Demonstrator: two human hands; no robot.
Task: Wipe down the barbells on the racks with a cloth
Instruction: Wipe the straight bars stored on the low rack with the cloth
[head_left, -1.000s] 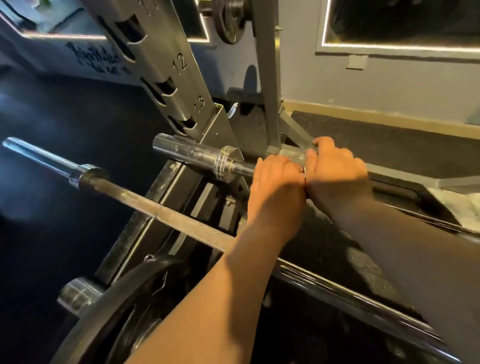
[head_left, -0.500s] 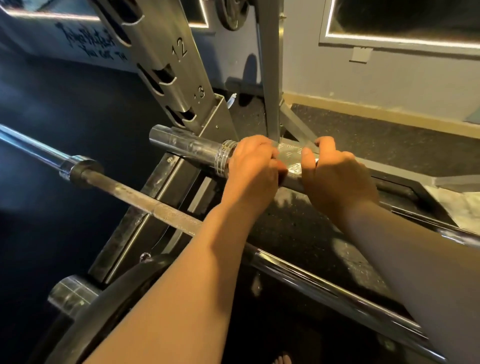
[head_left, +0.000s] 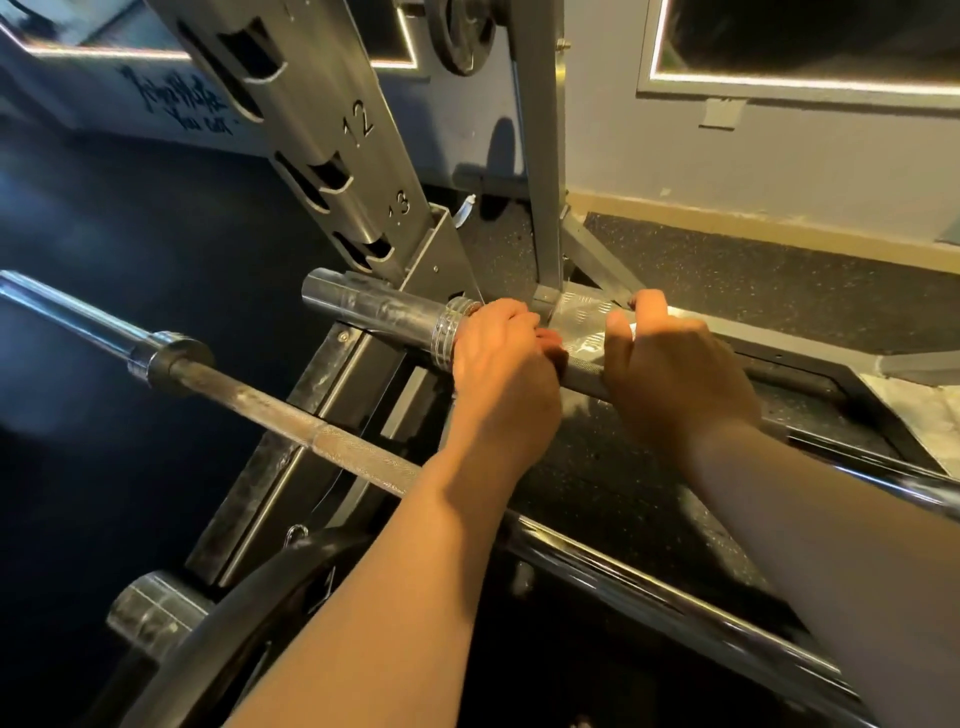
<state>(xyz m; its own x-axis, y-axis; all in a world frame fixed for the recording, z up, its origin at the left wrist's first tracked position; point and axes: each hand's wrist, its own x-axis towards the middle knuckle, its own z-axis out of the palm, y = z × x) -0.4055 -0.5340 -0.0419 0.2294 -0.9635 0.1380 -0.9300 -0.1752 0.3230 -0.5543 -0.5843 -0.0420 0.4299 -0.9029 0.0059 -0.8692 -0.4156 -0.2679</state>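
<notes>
Left hand (head_left: 498, 364) slid toward 9 o'clock along far barbell (head_left: 379, 312), now against collar (head_left: 447, 335); right hand (head_left: 675, 374) unmoved. Rack upright (head_left: 332, 156) at 12 o'clock. Near barbell (head_left: 291, 421) runs from 9 to 4 o'clock. Far barbell at centre, both grips wrapped round its shaft.

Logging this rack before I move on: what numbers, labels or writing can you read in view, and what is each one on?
"12": on the grey slotted rack upright, beside a slot.
"13": on the same upright, lower down, beside the next slot.
Black handwriting in the left background: two lines, too blurred to read.
Upper barbell: nothing readable on it.
</notes>
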